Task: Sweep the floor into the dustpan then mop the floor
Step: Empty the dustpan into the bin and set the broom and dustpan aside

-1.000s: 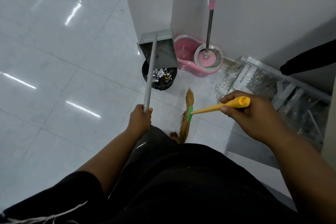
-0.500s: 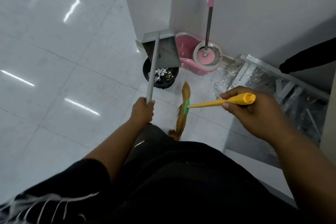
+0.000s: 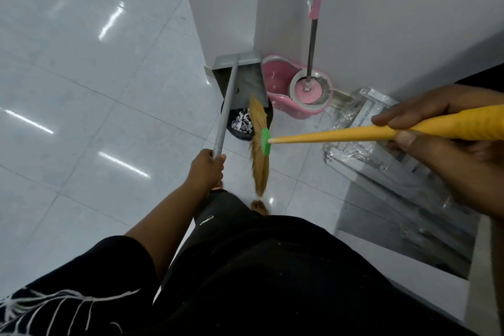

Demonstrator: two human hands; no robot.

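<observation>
Grey metal dustpan [image 3: 245,82] tilts over the black bin [image 3: 236,132], its pole gripped by the left hand [image 3: 206,169], while the right hand [image 3: 447,142] grasps the yellow broom [image 3: 327,137], bristles at the pan's lip above the bin, pink mop bucket [image 3: 283,95] beside it.

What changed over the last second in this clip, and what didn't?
The right hand lifted the broom toward the camera, swinging its bristles forward until they overlap the dustpan above the bin. Nothing was taken or released. The left hand still holds the dustpan handle; mop and bucket unmoved.
</observation>
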